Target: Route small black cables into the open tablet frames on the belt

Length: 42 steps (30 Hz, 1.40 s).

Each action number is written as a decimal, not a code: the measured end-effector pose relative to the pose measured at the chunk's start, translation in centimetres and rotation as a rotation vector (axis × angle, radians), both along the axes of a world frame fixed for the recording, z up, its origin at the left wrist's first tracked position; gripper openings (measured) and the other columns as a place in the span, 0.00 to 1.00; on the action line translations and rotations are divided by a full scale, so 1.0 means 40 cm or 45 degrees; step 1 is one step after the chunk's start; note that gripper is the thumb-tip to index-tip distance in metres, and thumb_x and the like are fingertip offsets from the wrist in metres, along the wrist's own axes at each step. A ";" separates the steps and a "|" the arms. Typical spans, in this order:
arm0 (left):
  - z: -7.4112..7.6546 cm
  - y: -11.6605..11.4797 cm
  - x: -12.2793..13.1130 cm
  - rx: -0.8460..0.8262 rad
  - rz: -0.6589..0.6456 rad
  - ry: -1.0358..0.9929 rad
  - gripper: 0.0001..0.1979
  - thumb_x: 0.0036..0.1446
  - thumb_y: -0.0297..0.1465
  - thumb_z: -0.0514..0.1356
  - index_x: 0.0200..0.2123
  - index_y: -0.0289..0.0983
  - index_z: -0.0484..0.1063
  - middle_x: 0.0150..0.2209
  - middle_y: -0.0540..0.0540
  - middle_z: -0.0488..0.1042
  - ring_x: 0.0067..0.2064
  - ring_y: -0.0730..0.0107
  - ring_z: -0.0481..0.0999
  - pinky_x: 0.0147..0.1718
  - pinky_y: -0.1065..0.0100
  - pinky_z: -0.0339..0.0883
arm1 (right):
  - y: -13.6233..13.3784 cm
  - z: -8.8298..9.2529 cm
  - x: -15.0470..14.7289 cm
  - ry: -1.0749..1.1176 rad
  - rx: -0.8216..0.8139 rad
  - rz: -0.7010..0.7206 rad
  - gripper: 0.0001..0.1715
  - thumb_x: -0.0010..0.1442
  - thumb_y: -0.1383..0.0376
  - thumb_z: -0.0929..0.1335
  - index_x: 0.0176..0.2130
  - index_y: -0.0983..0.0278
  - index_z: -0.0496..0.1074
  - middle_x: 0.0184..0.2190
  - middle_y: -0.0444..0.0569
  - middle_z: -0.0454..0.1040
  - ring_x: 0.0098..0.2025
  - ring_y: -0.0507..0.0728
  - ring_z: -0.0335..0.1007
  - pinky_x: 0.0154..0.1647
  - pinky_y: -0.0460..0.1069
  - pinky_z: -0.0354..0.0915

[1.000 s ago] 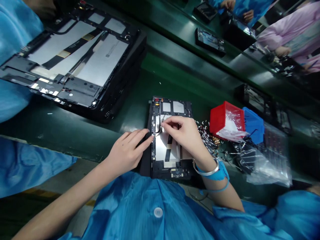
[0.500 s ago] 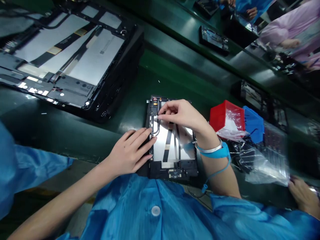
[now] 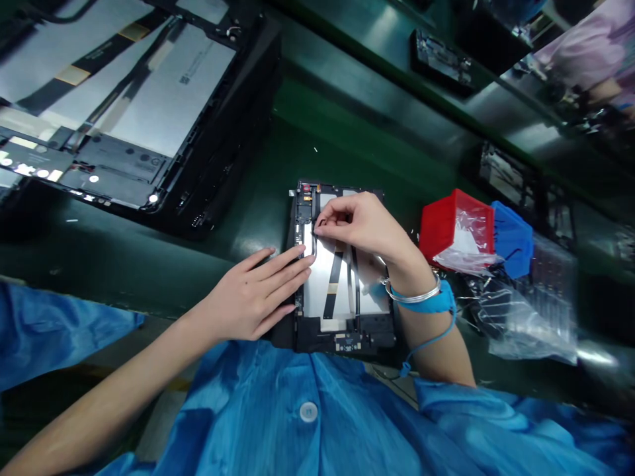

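An opened tablet (image 3: 370, 301) lies in front of me, its silver battery plates, flat ribbon cable and black wiring exposed. My left hand (image 3: 258, 294) is spread over its left edge, with the fingertips resting on the frame and inner parts. Above it, my right hand (image 3: 354, 225) pinches with thumb and forefinger at a thin black cable (image 3: 314, 246) that runs down the tablet's left side. The exact grip point is partly covered by the fingertips. A blue band (image 3: 436, 301) and a silver bangle circle my right wrist.
Opened tablets in a tall stack (image 3: 193, 73) rise at the upper left. To the right stand a red bin (image 3: 439, 228) and a blue bin (image 3: 516, 241), with clear plastic bags (image 3: 526, 324) before them. More devices (image 3: 441, 59) lie along the far bench. A blue sleeve (image 3: 59, 330) shows at left.
My left fingers have spread and shifted slightly upward along the tablet's edge. My right hand keeps its pinch at nearly the same place. Another person's hand at the right has left the view.
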<state>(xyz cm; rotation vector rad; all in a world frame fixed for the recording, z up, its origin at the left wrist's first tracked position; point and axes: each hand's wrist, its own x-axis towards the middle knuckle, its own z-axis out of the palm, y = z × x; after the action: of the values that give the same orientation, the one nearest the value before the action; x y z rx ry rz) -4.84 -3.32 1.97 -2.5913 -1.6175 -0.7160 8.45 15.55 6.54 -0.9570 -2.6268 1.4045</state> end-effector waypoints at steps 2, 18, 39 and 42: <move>0.002 0.002 -0.005 -0.001 -0.008 0.015 0.21 0.65 0.33 0.49 0.57 0.29 0.65 0.61 0.44 0.63 0.63 0.58 0.61 0.58 0.59 0.58 | -0.002 0.001 -0.002 -0.004 0.016 0.001 0.05 0.50 0.68 0.69 0.25 0.68 0.73 0.17 0.41 0.69 0.21 0.47 0.63 0.26 0.45 0.55; -0.008 0.001 -0.006 -0.016 -0.028 0.044 0.23 0.65 0.37 0.49 0.58 0.29 0.64 0.62 0.41 0.61 0.65 0.56 0.58 0.57 0.56 0.59 | -0.023 0.002 -0.006 -0.077 0.206 -0.056 0.03 0.51 0.71 0.70 0.26 0.67 0.75 0.21 0.42 0.69 0.26 0.48 0.60 0.29 0.46 0.51; 0.019 0.106 -0.032 -0.089 0.121 -0.353 0.19 0.64 0.32 0.51 0.57 0.35 0.65 0.57 0.43 0.69 0.62 0.58 0.63 0.57 0.54 0.62 | -0.124 0.063 0.216 0.121 0.854 -0.468 0.10 0.60 0.63 0.67 0.40 0.63 0.76 0.21 0.41 0.67 0.23 0.49 0.60 0.28 0.46 0.57; 0.026 0.062 -0.006 -0.059 0.325 -0.656 0.20 0.64 0.28 0.51 0.58 0.38 0.63 0.57 0.43 0.68 0.60 0.62 0.65 0.59 0.56 0.63 | -0.155 0.027 0.291 -0.064 0.874 -0.606 0.15 0.61 0.58 0.66 0.42 0.65 0.76 0.19 0.42 0.68 0.20 0.50 0.59 0.26 0.46 0.56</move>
<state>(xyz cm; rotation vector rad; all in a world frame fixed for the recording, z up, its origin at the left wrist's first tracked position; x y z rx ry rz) -5.08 -0.84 2.99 -2.2773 -2.0565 -1.4180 20.10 9.37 7.61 -1.3547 -2.3767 0.3415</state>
